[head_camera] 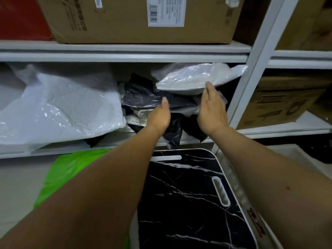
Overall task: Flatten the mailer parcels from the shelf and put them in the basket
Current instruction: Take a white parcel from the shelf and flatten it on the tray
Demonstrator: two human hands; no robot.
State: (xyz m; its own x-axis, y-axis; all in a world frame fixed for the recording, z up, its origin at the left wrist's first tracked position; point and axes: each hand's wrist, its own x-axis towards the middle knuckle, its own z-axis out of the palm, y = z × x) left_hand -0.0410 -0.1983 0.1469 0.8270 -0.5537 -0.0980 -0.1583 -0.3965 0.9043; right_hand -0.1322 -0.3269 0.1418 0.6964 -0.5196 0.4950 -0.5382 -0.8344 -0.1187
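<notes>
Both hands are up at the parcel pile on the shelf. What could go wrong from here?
1. The right hand only touches the edge of the white parcel with straight fingers; it may slip off the pile.
2. Black mailers already hang over the shelf edge; pulling with the left hand could drag them down.

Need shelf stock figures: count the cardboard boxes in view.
3: a labelled cardboard box on the top shelf, a brown box upper right, a printed box lower right. Others may be hidden.
</notes>
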